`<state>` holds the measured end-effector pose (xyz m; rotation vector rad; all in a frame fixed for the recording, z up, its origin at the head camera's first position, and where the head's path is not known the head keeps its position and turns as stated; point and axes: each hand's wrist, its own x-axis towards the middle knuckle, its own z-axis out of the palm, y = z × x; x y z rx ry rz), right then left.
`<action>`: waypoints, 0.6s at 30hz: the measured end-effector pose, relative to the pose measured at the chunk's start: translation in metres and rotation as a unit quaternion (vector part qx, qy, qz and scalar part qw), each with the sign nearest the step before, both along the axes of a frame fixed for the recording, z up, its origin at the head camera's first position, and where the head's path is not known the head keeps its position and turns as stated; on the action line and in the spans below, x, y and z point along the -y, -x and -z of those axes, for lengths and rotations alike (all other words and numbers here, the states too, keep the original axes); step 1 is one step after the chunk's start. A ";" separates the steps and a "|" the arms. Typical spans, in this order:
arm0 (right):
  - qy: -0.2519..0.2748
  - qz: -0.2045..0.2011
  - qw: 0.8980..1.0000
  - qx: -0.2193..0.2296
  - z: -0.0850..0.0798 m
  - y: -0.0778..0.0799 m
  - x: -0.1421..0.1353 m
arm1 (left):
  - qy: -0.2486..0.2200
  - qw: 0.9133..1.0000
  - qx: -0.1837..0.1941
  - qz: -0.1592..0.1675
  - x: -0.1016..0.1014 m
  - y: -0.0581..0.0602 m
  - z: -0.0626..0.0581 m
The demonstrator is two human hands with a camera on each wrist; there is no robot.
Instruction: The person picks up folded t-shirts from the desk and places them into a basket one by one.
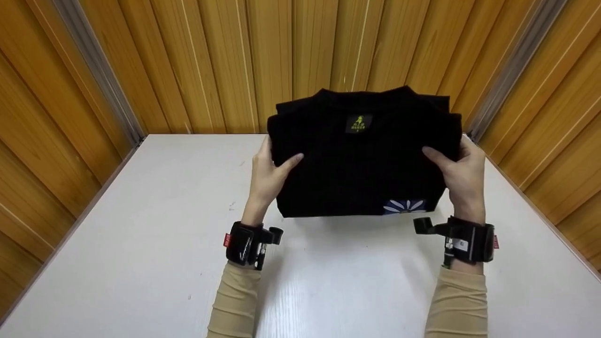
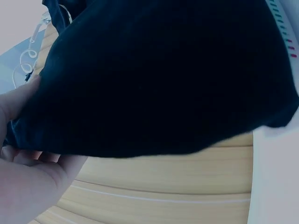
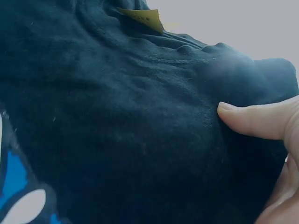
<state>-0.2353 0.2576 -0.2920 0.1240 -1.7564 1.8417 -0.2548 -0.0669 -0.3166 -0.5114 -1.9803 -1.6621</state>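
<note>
A folded black T-shirt (image 1: 347,169) is held up over the white table, collar upward. A small neck label (image 1: 358,123) with yellow-green print shows below the collar, and a blue and white petal print (image 1: 404,206) sits at the lower right edge. My left hand (image 1: 270,176) grips the shirt's left side, thumb in front and fingers behind. On the opposite side my right hand (image 1: 467,176) pinches it the same way. In the right wrist view the thumb (image 3: 254,120) presses on the cloth; in the left wrist view the fingers (image 2: 70,163) curl beneath its edge.
The white table (image 1: 164,225) reaches back to a wood-patterned panel wall (image 1: 211,65), with similar panels at both sides. Grey metal posts (image 1: 516,61) stand at the back corners. Each wrist wears a black camera band (image 1: 244,243).
</note>
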 end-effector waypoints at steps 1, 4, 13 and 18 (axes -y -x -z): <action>-0.001 -0.001 1.000 -0.003 -0.001 0.000 0.000 | -0.002 1.000 -0.002 0.001 0.000 0.000 -0.001; 0.006 -0.002 1.000 -0.014 -0.006 0.002 -0.002 | -0.003 1.000 -0.004 0.004 -0.001 0.001 -0.008; 0.001 0.011 0.999 -0.051 -0.030 0.028 -0.012 | 0.008 1.000 -0.021 -0.019 -0.016 0.022 -0.036; 0.011 0.024 0.997 -0.070 -0.039 0.044 -0.018 | -0.001 1.000 -0.018 -0.018 -0.030 0.039 -0.048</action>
